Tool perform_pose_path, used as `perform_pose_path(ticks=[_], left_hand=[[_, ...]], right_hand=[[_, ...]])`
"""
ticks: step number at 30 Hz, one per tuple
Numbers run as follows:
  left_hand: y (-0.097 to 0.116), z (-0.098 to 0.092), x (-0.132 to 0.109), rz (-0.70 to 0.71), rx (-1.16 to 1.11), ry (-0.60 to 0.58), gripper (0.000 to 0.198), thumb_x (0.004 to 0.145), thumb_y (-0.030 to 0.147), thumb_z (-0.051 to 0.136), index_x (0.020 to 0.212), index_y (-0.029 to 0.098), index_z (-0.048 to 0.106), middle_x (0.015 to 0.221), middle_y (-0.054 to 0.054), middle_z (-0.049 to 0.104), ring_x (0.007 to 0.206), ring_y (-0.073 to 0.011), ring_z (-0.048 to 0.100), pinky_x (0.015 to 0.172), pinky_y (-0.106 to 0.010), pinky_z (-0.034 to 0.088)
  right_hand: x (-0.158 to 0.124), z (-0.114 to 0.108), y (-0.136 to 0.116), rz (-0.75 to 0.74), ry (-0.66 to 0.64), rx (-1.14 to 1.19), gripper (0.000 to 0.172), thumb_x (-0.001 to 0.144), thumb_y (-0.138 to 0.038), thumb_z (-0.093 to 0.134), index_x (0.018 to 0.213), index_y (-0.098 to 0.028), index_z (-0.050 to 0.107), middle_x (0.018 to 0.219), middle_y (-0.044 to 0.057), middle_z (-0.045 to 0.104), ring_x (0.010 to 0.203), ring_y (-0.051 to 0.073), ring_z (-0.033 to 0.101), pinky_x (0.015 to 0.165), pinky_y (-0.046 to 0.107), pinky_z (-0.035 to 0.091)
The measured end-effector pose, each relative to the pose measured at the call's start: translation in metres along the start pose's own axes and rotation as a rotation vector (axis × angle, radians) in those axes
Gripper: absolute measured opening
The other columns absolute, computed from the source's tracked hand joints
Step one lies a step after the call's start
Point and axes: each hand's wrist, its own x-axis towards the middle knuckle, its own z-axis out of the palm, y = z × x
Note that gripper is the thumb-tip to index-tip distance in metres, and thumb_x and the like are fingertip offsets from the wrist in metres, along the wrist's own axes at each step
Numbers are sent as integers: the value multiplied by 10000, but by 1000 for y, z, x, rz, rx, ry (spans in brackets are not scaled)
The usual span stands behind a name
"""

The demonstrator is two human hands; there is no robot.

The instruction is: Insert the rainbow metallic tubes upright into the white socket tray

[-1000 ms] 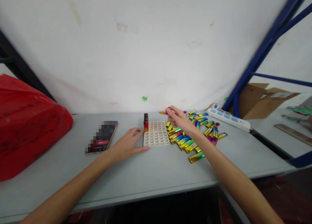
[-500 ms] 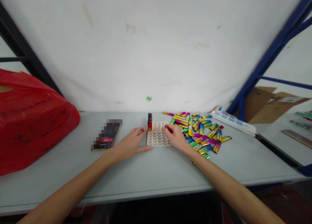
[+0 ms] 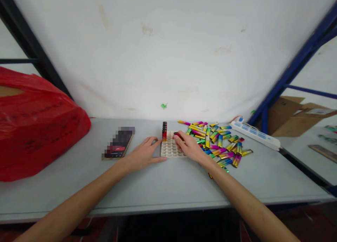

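A cream tray (image 3: pixel 170 151) with rows of round holes lies on the grey table. Several red and black lighters (image 3: pixel 164 135) stand upright in a row along its left side. My left hand (image 3: pixel 144 152) rests at the tray's left edge, thumb and fingers spread, with nothing in it. Over the tray's right part, my right hand (image 3: pixel 193 148) pinches a red lighter with a dark top (image 3: pixel 178 134), tilted above the holes. My fingers cover much of this lighter and some of the holes.
Right of the tray spreads a loose pile of shiny multicoloured lighter-shaped pieces (image 3: pixel 220 141). A white power strip (image 3: pixel 255 133) lies behind it. A phone (image 3: pixel 118 143) is on the left, beside a large red plastic bag (image 3: pixel 39 126). A cardboard box (image 3: pixel 286 119) stands far right.
My right hand, with the lighter, has moved slightly left over the tray. My left hand keeps its place at the tray's edge. The whole view has shifted a little.
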Motion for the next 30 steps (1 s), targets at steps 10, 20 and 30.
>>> perform_pose_path(ticks=[10, 20, 30], left_hand=[[3, -1, -2, -14, -3, -17, 751, 940, 732, 493, 1464, 194, 504, 1412, -144, 539, 1347, -307, 491, 1166, -410, 378], [5, 7, -3, -2, 51, 24, 731, 959, 717, 477, 1453, 180, 523, 1439, -162, 535, 1348, -328, 497, 1164, -454, 385], [6, 7, -4, -15, 94, 0, 715, 982, 689, 448, 1458, 160, 513, 1492, -179, 507, 1403, -330, 458, 1190, -455, 360]], right_hand=[[14, 12, 3, -49, -43, -177, 317, 1071, -410, 472, 828, -217, 533, 737, 19, 637, 686, 172, 579, 668, 272, 355], [22, 22, -1, -83, -161, -423, 218, 1078, -344, 482, 1042, -164, 598, 957, 105, 735, 895, 210, 686, 769, 283, 450], [22, -9, -2, -73, -71, -418, 374, 1061, -496, 466, 994, -180, 654, 877, 60, 694, 764, 175, 631, 713, 276, 407]])
